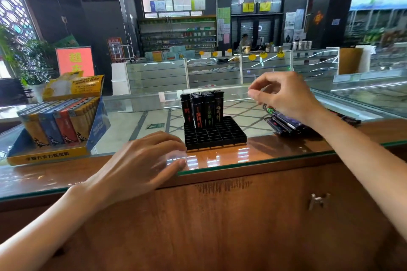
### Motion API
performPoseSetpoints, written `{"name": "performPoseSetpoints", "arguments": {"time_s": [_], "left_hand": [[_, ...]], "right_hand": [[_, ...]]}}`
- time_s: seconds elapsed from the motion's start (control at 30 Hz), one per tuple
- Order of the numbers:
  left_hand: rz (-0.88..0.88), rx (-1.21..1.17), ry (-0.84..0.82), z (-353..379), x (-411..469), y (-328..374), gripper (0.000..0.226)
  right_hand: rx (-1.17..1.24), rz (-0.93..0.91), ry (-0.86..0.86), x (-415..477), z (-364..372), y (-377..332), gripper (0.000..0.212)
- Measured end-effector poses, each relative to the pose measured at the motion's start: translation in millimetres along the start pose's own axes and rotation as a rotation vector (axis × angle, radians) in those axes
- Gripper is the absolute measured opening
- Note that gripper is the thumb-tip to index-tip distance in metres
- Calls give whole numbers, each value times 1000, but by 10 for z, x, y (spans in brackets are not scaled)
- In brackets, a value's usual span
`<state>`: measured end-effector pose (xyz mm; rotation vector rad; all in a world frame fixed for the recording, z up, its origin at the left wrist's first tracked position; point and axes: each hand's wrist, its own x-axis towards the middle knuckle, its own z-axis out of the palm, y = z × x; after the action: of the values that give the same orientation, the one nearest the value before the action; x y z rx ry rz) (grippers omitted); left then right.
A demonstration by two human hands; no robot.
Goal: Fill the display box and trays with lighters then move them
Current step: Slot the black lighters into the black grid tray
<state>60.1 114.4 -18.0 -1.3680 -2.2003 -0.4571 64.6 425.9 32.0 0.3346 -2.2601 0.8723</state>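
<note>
A: Bracing left hand (141, 158) flat on glass counter (275, 154), fingers relaxed and straight, just beside tray (215, 136); probably steadying it.
B: Right hand (284, 97)?
A: Curled over loose lighters (284, 124) lying flat right of tray. Can't tell if pinching one.
B: Slotted lighters (203, 109)?
A: Standing in rear cells, long axis vertical, heads up.

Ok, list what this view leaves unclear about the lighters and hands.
- Head view: the rear lighters in the black tray are hidden by the front row; count unknown.
- The loose lighters lie partly under the right hand; whether it pinches one is unclear.
- The left hand is blurred at its tips.
</note>
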Motion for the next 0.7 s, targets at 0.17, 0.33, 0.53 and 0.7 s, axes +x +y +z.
{"name": "performPoseSetpoints", "arguments": {"time_s": [0.17, 0.33, 0.53, 0.7], "left_hand": [[46, -105, 140, 127, 512, 398, 21], [-190, -203, 2, 453, 1267, 760, 24], [-597, -273, -289, 910, 2030, 863, 48], [-754, -439, -475, 1038, 2278, 860, 42]], "right_hand": [[-228, 129, 161, -307, -884, 559, 2], [-417, 351, 81, -637, -1211, 1239, 10], [-467, 381, -8, -799, -1210, 1523, 24], [-421, 352, 5, -844, -1282, 1559, 28]]}}
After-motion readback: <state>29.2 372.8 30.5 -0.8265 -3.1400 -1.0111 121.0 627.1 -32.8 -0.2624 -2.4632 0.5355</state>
